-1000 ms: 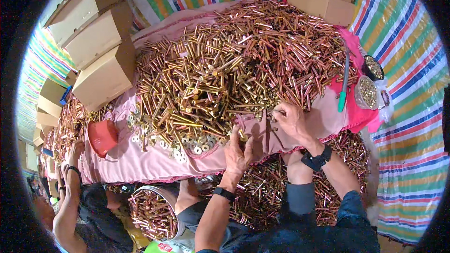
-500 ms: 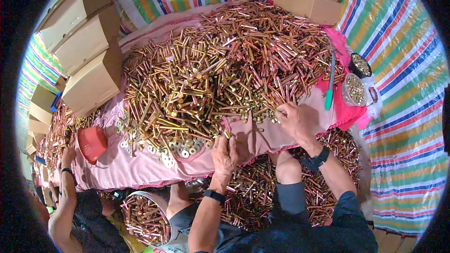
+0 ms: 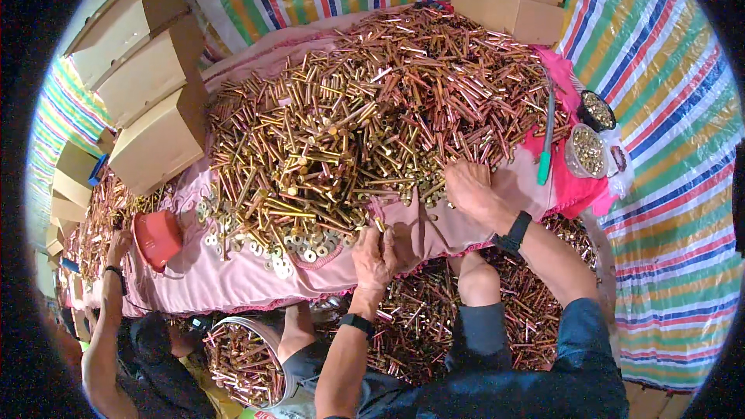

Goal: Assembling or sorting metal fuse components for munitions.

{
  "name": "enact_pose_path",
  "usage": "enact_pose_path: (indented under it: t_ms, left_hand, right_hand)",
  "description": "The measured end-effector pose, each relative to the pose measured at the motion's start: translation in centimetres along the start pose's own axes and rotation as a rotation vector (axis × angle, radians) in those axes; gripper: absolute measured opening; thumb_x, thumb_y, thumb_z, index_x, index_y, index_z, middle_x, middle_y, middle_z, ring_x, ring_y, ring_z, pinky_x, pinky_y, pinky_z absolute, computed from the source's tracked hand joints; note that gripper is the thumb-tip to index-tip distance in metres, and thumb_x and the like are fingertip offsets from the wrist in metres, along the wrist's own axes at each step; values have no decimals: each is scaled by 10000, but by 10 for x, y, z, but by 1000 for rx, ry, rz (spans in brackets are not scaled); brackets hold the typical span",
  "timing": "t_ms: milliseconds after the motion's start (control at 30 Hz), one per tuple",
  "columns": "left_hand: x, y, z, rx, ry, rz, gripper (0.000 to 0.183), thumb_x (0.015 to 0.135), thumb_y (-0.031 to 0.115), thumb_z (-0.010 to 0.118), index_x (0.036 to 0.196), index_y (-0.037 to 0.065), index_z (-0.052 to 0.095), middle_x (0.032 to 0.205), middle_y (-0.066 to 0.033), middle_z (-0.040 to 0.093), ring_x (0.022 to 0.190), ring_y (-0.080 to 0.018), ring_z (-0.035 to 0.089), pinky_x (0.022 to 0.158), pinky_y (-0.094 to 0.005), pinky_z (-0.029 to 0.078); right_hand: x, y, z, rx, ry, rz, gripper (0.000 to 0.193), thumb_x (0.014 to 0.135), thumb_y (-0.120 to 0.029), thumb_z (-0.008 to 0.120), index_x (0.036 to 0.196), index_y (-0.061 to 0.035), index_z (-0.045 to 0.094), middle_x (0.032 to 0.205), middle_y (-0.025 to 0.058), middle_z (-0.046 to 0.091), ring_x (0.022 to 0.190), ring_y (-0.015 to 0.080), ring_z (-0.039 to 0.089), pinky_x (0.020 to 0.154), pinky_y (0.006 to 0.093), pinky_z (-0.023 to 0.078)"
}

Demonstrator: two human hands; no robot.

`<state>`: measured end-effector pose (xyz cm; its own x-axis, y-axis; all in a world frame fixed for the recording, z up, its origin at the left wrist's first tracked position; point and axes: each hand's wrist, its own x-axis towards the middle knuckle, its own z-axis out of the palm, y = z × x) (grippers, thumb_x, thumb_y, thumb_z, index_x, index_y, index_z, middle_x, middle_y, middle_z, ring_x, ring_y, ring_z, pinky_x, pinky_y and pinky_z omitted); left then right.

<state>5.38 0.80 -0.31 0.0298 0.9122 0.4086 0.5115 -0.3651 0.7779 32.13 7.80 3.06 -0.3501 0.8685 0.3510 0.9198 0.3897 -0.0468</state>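
Observation:
My left hand (image 3: 373, 259) rests at the near edge of the pink cloth. Its fingers are closed round a brass-coloured bolt (image 3: 379, 224), whose end pokes up between thumb and finger. My right hand (image 3: 469, 188) reaches down at the near right side of the heap, fingertips together among small brass-coloured nuts (image 3: 431, 195); what they pinch, if anything, is hidden. Beyond both hands spreads a large heap of bolts (image 3: 334, 120), golden at the left and more reddish at the right. Flat washers (image 3: 299, 247) lie in a patch left of my left hand.
A red plastic basin (image 3: 157, 239) stands at the left, beside a co-worker's hand (image 3: 119, 245). Cardboard boxes (image 3: 159, 140) are stacked at left and back. A green-handled tool (image 3: 545, 163) and tubs of small parts (image 3: 587, 150) lie at right. Below stands a bucket of bolts (image 3: 247, 361).
My right hand has moved a little left and away from me, over the nuts. My left hand has hardly moved. The co-worker's hand has shifted slightly away from me.

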Motion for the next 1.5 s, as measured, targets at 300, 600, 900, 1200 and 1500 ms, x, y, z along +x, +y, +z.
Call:
enact_pose_path:
  t_ms: [300,600,900,1200,1500]
  left_hand:
    - [3,1,0,30,9,-4,186,974,185,627,888,29,570,825,-211,561,747,-443,568,649,-509,440]
    - [2,5,-2,-47,-8,4,136,963,144,631,929,23,582,827,-213,549,731,-436,567,639,-514,435]
    - [2,0,-2,-22,-23,35,138,931,120,644,1039,34,634,896,-206,582,791,-439,598,686,-498,479]
    - [0,-4,-1,12,-58,-11,162,921,112,637,1062,35,631,930,-208,598,835,-444,620,711,-494,497]
    - [-2,-10,0,-63,-39,7,276,902,96,624,1161,3,616,999,-234,631,877,-443,637,760,-498,518]
  right_hand:
    - [34,-14,-24,10,-89,247,195,833,-158,608,873,28,652,800,253,673,715,403,677,623,518,518]
    - [42,-106,-44,1293,114,520,323,907,-105,673,1160,62,562,788,74,666,637,126,642,554,269,515]
    - [38,-134,-41,1073,237,278,490,891,-102,702,1356,-55,556,907,119,709,775,188,700,668,339,570]
    - [35,-130,-39,1262,198,335,463,899,-53,695,1346,-56,574,939,100,712,815,134,696,711,288,580]
    - [34,-132,-62,590,144,-261,333,921,-131,697,1246,-74,650,1059,141,716,859,283,725,712,358,599]
